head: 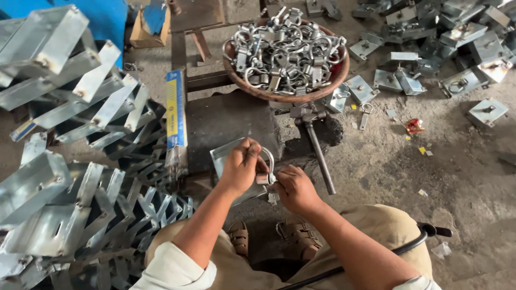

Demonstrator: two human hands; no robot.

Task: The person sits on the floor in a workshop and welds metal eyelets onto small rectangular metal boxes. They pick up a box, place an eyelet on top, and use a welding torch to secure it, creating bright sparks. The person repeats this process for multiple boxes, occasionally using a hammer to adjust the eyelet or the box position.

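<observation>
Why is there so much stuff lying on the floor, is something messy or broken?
Nothing looks broken. The floor is cluttered, though: folded metal brackets lie scattered top right, with a crumpled red wrapper and small yellow scraps on the dirt. The left hand and right hand hold a curved metal shackle over a metal plate.

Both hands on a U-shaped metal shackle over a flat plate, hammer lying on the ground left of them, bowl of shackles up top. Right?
Not quite: the head view shows the hammer lying to the right of the hands, not left. The rest holds: left hand and right hand hold a U-shaped shackle over a flat metal plate, and the bowl of shackles sits above.
</observation>
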